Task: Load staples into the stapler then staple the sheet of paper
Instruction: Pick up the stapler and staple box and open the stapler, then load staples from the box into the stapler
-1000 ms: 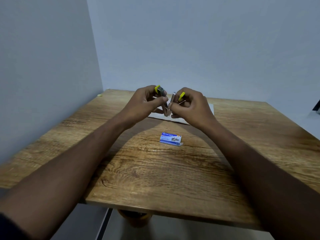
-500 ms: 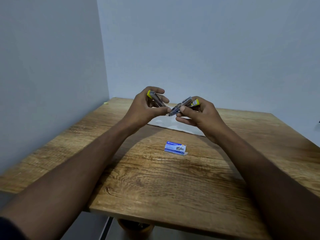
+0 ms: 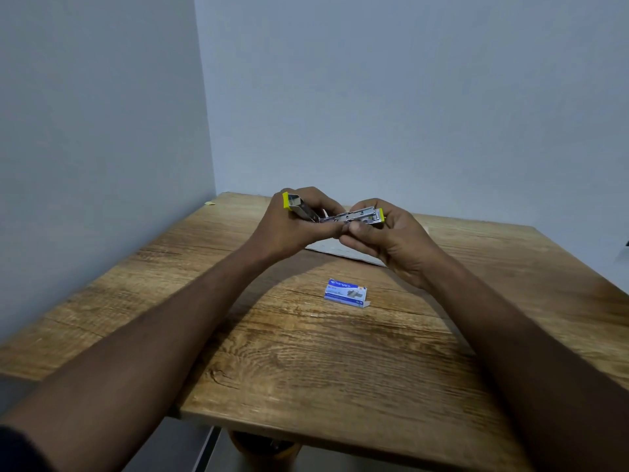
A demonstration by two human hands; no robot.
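gripping the opened stapler between them, left hand and right hand hover above the table.

It was a plain indoor room with a small desk corner; whether home or office could not be told. Two pale blue-grey painted walls met in the upper left of the frame, and a wood-grain surface stood in that corner. Stationery at mid-frame suggested desk work: a stapler, a box of staples and a sheet of paper.

Paper mostly behind right hand
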